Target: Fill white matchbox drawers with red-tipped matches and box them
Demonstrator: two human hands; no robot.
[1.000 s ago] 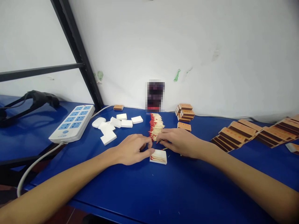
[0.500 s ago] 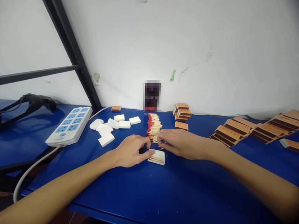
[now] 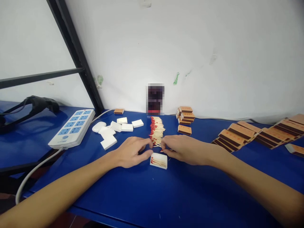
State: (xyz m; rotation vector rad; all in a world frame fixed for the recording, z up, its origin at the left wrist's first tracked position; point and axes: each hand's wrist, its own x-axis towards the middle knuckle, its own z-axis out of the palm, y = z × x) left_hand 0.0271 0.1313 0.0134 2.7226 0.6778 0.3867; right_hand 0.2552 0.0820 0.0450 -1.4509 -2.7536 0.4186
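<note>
A small white matchbox tray (image 3: 158, 167) lies on the blue table in front of me, with several red-tipped matches in it. Just beyond it, a long pile of matches (image 3: 156, 129) stretches back toward the wall, red heads to the left. My left hand (image 3: 134, 152) is beside the near end of the pile and the tray's left corner, thumb and forefinger apart with nothing between them. On the other side, my right hand (image 3: 184, 148) has its fingers closed at the pile's near right end. A red match head (image 3: 161, 151) shows at its fingertips; the rest is hidden.
Several empty white trays (image 3: 108, 142) lie at the left, near a white power strip (image 3: 72, 129). Matchboxes (image 3: 186, 117) are stacked at the back right, with one box (image 3: 184, 129) before them. Overlapping matchbox sleeves (image 3: 242, 131) spread along the right.
My left thumb has come off the tray and sits just above its corner. My right hand has shifted slightly beside the pile, fingers still together. The view has tilted a little.
</note>
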